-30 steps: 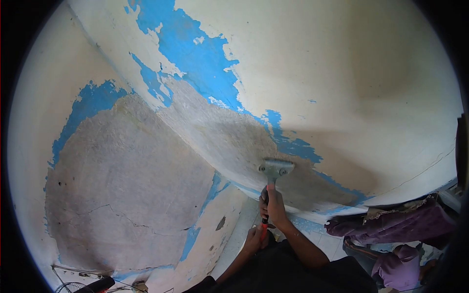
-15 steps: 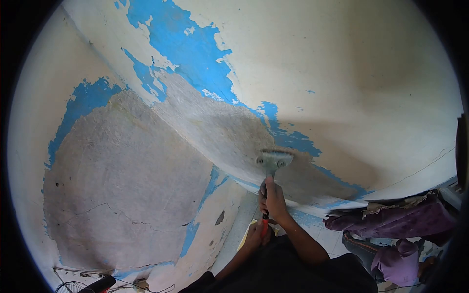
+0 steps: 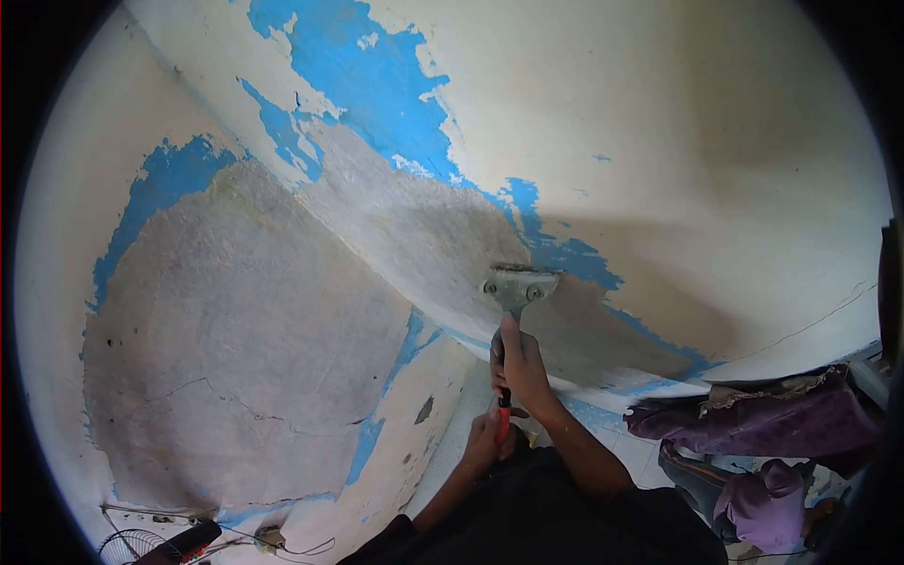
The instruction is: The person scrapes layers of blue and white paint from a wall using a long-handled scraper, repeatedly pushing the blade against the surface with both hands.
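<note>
A scraper with a wide metal head and a black and red handle rests its blade on the bare grey patch of wall, close to the edge of the blue paint. My right hand is wrapped round the upper handle, with a finger stretched along the neck. Lower down, my left hand grips the red end of the handle.
Another person in a purple top is at the lower right, below a purple cloth. A fan and loose wires are at the lower left. A second grey patch covers the left wall.
The scraper and both my hands have moved up and slightly left, with the blade higher on the grey patch. The view has shifted slightly.
</note>
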